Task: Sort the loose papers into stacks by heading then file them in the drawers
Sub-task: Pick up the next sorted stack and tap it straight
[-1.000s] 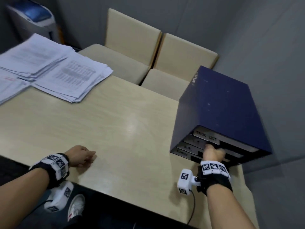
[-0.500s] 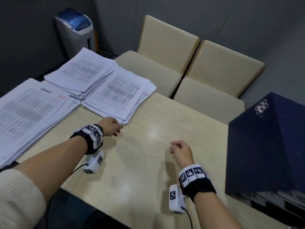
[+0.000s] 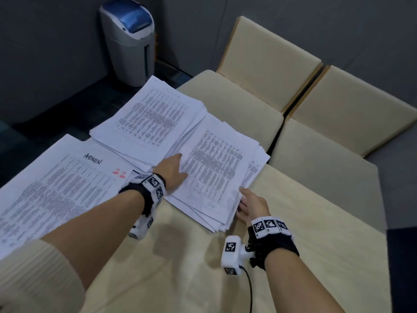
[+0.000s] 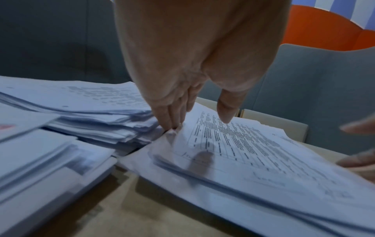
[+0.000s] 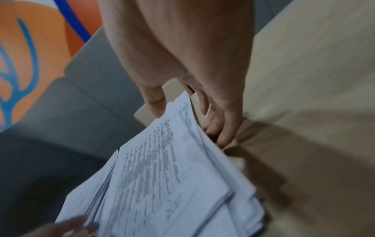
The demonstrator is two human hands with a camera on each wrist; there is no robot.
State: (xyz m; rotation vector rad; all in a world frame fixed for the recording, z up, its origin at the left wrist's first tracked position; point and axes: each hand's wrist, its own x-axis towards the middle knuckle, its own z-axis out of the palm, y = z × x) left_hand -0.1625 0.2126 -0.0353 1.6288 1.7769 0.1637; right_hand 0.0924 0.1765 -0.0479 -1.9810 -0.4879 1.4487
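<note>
Three stacks of printed papers lie on the beige table [image 3: 203, 279]. One headed "ADMIN" [image 3: 56, 188] is at the left, one [image 3: 153, 118] at the back, and one [image 3: 216, 168] nearest the middle. My left hand [image 3: 174, 170] touches the left edge of that middle stack [image 4: 253, 152]; its straight fingers [image 4: 170, 118] point down into the gap beside the back stack, thumb above the top sheet. My right hand [image 3: 248, 203] is at the stack's right edge [image 5: 162, 168], thumb [image 5: 156, 105] touching the top sheet and fingers [image 5: 221, 128] along the side at the table. The drawer cabinet is out of view.
A grey bin with a blue lid [image 3: 128, 37] stands on the floor behind the table's far left corner. Two beige chairs [image 3: 259, 71] [image 3: 352, 109] are pushed up against the far edge. Bare tabletop lies in front of the stacks.
A second ago my right hand was at the blue cabinet's drawers. The view has swung left, and both hands have moved across the table to the middle stack's two sides.
</note>
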